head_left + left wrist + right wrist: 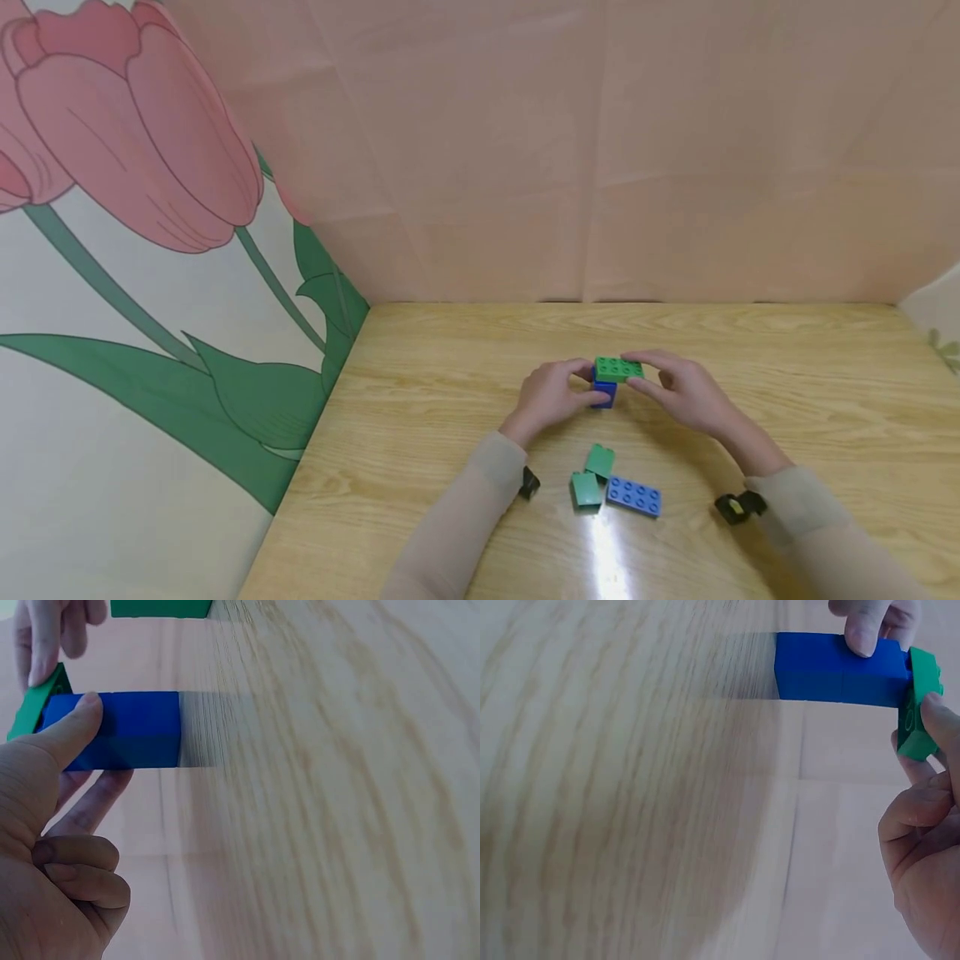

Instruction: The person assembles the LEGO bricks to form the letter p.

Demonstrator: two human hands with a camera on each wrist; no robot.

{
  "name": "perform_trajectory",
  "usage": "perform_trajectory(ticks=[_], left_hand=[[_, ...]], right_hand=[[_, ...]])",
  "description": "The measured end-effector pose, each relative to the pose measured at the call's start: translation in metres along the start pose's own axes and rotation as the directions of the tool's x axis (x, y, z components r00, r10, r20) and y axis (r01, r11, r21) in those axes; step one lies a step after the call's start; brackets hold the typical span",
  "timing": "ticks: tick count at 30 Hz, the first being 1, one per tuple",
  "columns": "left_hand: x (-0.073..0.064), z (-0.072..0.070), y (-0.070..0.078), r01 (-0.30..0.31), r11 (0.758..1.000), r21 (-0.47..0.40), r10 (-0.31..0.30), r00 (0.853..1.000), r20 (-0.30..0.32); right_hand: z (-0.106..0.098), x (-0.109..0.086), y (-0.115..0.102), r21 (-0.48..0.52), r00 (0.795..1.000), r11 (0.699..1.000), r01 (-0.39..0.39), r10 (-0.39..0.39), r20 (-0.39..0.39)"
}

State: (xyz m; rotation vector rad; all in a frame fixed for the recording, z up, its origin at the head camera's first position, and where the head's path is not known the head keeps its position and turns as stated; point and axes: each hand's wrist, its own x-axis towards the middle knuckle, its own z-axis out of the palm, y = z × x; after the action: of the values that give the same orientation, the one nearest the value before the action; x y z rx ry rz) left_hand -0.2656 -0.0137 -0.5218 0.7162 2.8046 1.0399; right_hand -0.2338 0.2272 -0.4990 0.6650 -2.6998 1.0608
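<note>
My left hand [551, 395] grips two stacked blue bricks [817, 671] on the table [420, 400], my right hand [688, 392] pinches one green brick [617, 369] tilted at their top, with two loose green bricks [586, 490] and one loose blue brick [634, 496] nearer me.

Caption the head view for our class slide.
Left hand grips a blue stack, right hand holds a green brick at its top; three bricks lie on the table.
</note>
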Motion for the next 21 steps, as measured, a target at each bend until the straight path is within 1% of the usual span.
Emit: perform_trajectory(ticks=[6,13,17,21], left_hand=[[-0.0002,-0.0010,0.0006,0.002,1.000,-0.007,-0.002,1.000,0.009],[-0.0004,-0.0018,0.0021,0.009,1.000,-0.013,-0.009,1.000,0.014],[-0.0004,-0.0023,0.0024,0.015,1.000,-0.010,-0.014,1.000,0.014],[-0.0004,-0.0028,0.0023,0.011,1.000,-0.006,-0.011,1.000,0.010]], right_hand=[[-0.0013,0.0009,0.0001,-0.009,0.999,0.999,0.038,-0.038,0.015],[-0.0021,0.0023,-0.0024,-0.032,0.995,0.995,0.099,-0.099,0.003],[-0.0028,0.0033,-0.0048,-0.087,0.988,0.984,0.153,-0.154,-0.005],[-0.0027,0.0045,-0.0055,-0.137,0.981,0.972,0.191,-0.195,-0.018]])
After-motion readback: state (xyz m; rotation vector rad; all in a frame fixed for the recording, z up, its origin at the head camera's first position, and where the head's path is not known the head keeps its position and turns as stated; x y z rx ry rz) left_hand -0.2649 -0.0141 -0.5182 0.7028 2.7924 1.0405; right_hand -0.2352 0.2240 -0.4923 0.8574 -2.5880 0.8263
